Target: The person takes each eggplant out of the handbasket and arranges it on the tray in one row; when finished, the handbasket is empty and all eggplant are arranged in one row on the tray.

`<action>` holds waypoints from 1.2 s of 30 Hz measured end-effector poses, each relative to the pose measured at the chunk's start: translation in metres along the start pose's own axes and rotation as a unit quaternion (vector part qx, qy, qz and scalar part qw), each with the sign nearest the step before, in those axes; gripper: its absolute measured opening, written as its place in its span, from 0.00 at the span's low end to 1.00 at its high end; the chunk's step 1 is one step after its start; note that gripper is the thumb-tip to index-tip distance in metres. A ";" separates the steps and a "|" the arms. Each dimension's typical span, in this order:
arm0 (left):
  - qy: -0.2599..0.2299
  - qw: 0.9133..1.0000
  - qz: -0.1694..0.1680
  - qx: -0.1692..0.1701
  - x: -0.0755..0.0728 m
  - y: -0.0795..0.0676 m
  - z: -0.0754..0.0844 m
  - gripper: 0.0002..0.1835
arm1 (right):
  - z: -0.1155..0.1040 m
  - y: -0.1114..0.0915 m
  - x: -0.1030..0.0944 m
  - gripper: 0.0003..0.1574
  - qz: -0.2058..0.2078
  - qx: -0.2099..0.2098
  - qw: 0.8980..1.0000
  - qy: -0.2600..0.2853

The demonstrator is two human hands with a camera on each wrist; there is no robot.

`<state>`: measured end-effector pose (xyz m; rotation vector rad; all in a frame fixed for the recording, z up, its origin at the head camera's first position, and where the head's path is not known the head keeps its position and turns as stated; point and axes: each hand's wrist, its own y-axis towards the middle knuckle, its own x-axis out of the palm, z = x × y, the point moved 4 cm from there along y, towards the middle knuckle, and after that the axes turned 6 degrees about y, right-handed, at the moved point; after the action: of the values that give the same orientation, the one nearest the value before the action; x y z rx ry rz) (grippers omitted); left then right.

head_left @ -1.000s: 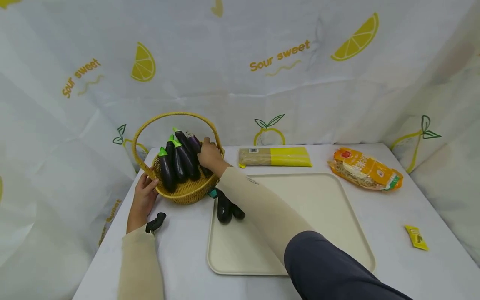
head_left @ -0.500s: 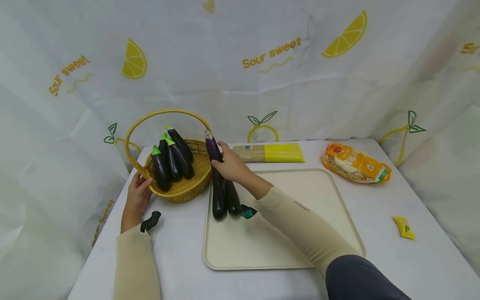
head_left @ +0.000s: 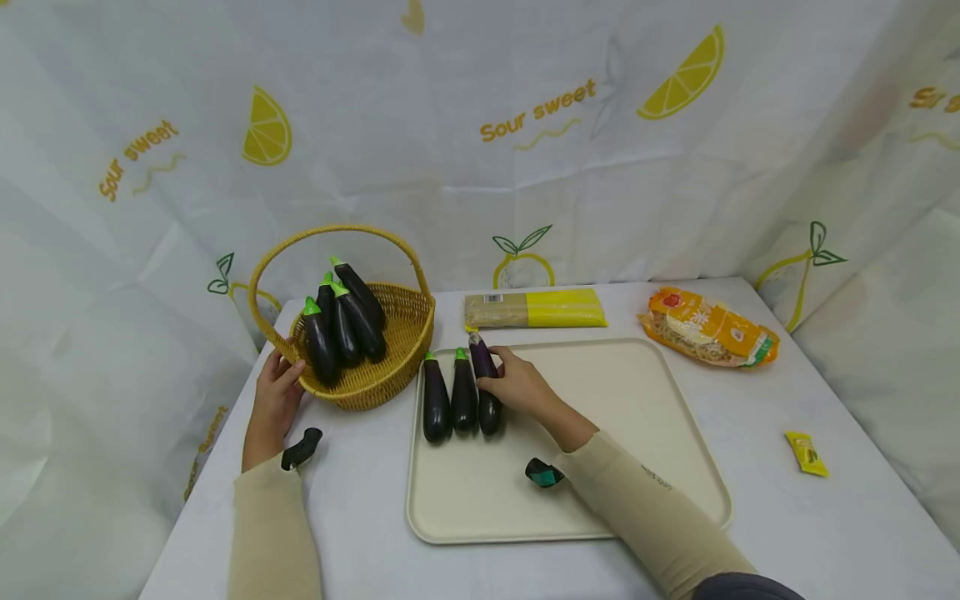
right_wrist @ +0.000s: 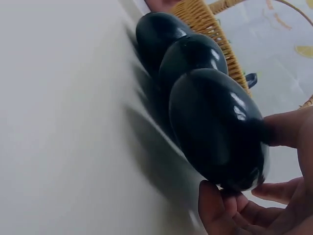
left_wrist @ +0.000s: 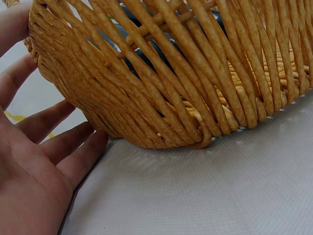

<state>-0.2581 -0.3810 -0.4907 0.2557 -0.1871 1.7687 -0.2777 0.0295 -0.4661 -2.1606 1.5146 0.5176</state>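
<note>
My right hand point(head_left: 521, 385) pinches a dark purple eggplant point(head_left: 489, 410) between thumb and fingers, over the left part of a cream tray point(head_left: 600, 508). Two more eggplants, the left one point(head_left: 436, 404) and the middle one point(head_left: 463, 400), lie side by side on the tray, stems pointing away. In the right wrist view, the held eggplant point(right_wrist: 215, 127) is nearest, with the others lined up behind it. My left hand point(head_left: 276, 396) holds the left side of a wicker basket point(head_left: 375, 392), its fingers spread along the woven wall point(left_wrist: 146, 98). Several eggplants with green stems point(head_left: 348, 325) lean inside the basket.
Behind the tray lies a yellow-and-clear noodle packet point(head_left: 536, 308). An orange bag of dried food point(head_left: 708, 329) is at the back right, and a small yellow sachet point(head_left: 807, 454) at the right. The tall basket handle point(head_left: 337, 229) arches up before the printed curtain.
My right hand has taken an eggplant out of the basket and carried it right, onto the tray beside the other two. My left hand stays at the basket.
</note>
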 end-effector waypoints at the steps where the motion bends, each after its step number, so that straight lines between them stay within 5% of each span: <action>1: 0.002 1.000 0.000 -0.001 0.000 -0.001 0.000 0.28 | 0.003 -0.001 0.002 0.45 -0.004 0.004 1.000 -0.005; 13: 0.009 1.000 0.003 -0.007 -0.003 0.001 0.000 0.29 | 0.001 -0.002 0.004 0.43 -0.015 0.012 0.997 -0.071; 20: 0.004 1.000 0.000 0.001 0.000 0.001 -0.001 0.27 | -0.056 0.025 -0.007 0.34 0.004 -0.068 0.992 -0.103; 28: 0.020 1.000 0.011 -0.009 0.000 0.003 -0.001 0.28 | -0.134 0.076 0.059 0.30 -0.052 -0.163 0.975 -0.141; 36: 0.012 1.000 0.004 -0.002 0.002 0.001 0.000 0.27 | -0.142 0.123 0.100 0.39 -0.009 -0.099 0.988 -0.116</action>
<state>-0.2598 -0.3795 -0.4898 0.2310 -0.1734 1.7789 -0.3542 -0.1636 -0.4206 -2.1673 1.3648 0.9138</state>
